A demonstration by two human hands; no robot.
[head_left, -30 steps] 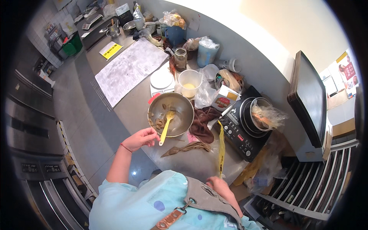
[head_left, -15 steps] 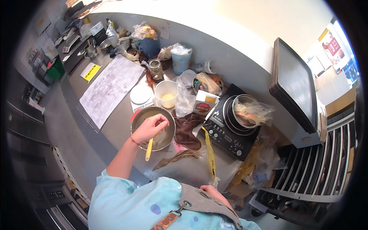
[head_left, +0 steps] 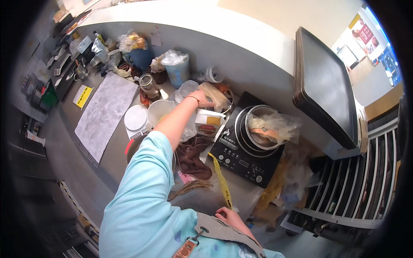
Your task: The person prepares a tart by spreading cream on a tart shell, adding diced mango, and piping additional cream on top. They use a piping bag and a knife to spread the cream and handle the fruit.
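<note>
My left hand (head_left: 200, 100) is stretched across the counter, its fingers extended at the edge of a bowl with a clear plastic bag of pale contents (head_left: 215, 95). Just below it stands a white carton (head_left: 209, 122). Beneath my left arm, the pan (head_left: 130, 148) and a translucent measuring jug (head_left: 157, 111) are mostly covered. My right hand (head_left: 232, 219) is low by the counter's front edge, fingers curled in with nothing visible in them. Close to it lies the end of a yellow strip (head_left: 222, 182).
A black induction cooker (head_left: 241, 157) carries a pot with a plastic bag (head_left: 266, 129). Left of the arm are a white scale (head_left: 136, 117) and a grey-white mat (head_left: 105, 114). A brown cloth (head_left: 193, 161) lies in front. Stacked black trays (head_left: 325, 86) lean at the right.
My left hand has left the pan and the yellow-handled tool, moving up and right to the bagged bowl. The view has shifted slightly; the right hand shows more.
</note>
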